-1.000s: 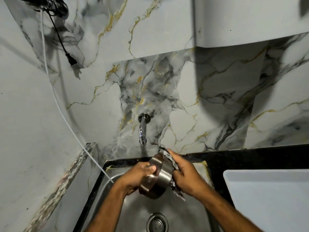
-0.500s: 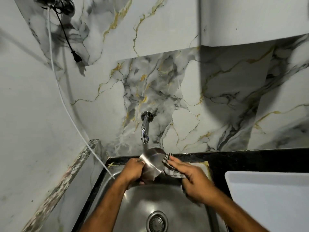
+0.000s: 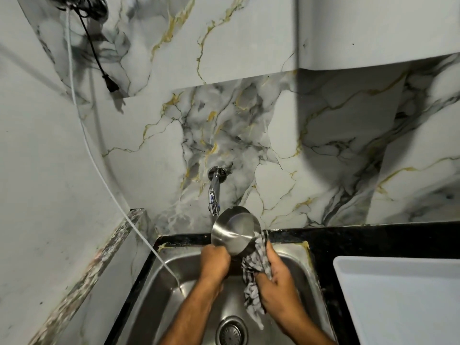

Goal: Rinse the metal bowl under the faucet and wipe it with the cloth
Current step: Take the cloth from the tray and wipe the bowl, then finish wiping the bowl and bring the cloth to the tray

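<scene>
The metal bowl (image 3: 234, 230) is held up over the sink, its shiny underside turned towards me, just below and right of the chrome faucet (image 3: 214, 192). My left hand (image 3: 214, 261) grips the bowl's lower left rim. My right hand (image 3: 276, 277) is closed on a black-and-white checked cloth (image 3: 256, 265), which presses against the bowl's lower right side and hangs down past my wrist. I see no water running from the faucet. The bowl's inside is hidden.
The steel sink (image 3: 159, 277) lies below, with its drain (image 3: 231, 332) at the bottom centre. A black counter (image 3: 373, 237) frames it. A white tray (image 3: 398, 300) sits at the right. A white cord (image 3: 104, 185) runs down the left wall into the sink.
Both hands have lifted the bowl closer to the faucet and turned its underside towards me. The cloth has shifted from the bowl's top right to its lower right side.
</scene>
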